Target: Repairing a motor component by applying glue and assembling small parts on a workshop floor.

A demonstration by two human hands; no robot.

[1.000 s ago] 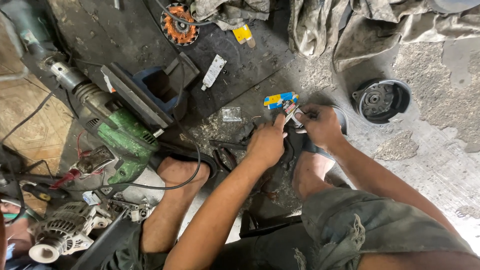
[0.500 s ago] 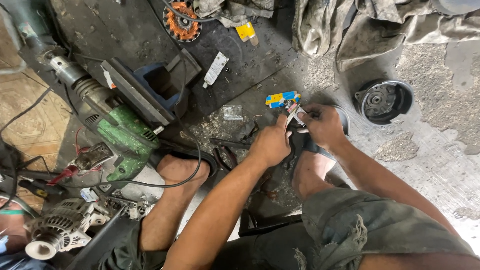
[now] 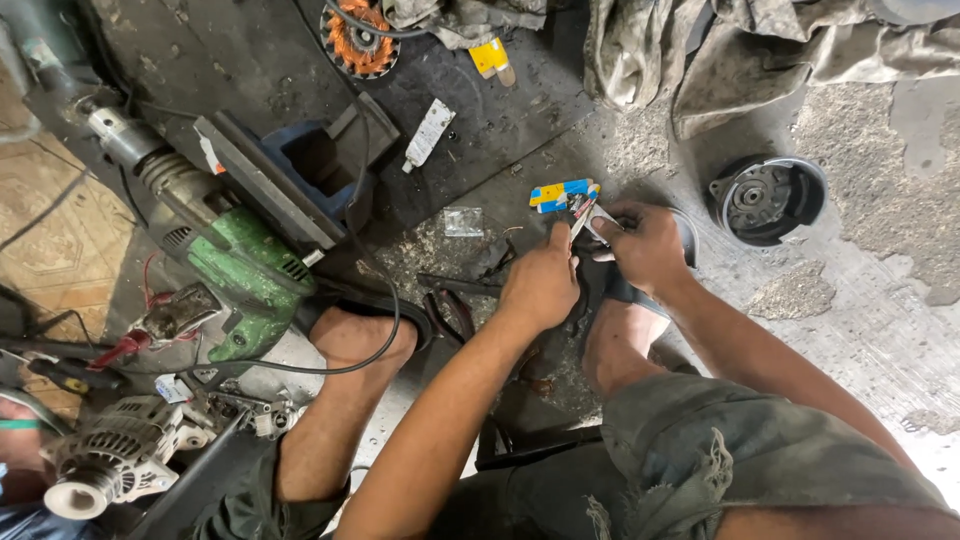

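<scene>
Both hands are staying close together over the same patch of floor as half a second ago, with only a slight shift of the head camera and no real change in their pose. The left hand (image 3: 540,285) is resting knuckles-up, its fingers curled tight and pressed toward the small metal tool (image 3: 583,215), which looks like a pair of pliers or snips, though its tip is too small to tell apart. The right hand (image 3: 645,245) is closing around the same tool from the other side, fingers folded and pinching it, touching the left hand's fingertips. Just beyond the tool a small blue and yellow part (image 3: 563,193) is lying on the dirty concrete floor (image 3: 860,300), touching or nearly touching the tool's end. Near the right hand, a round black pulley housing (image 3: 768,200) is sitting on the floor. Well apart to the left, a green power drill (image 3: 235,265) is lying beside a blue and black box (image 3: 300,170), its black cord (image 3: 380,330) looping over the person's bare foot (image 3: 365,335). An alternator (image 3: 120,450) is lying at the lower left, and a copper-wound stator (image 3: 358,38) at the top.
</scene>
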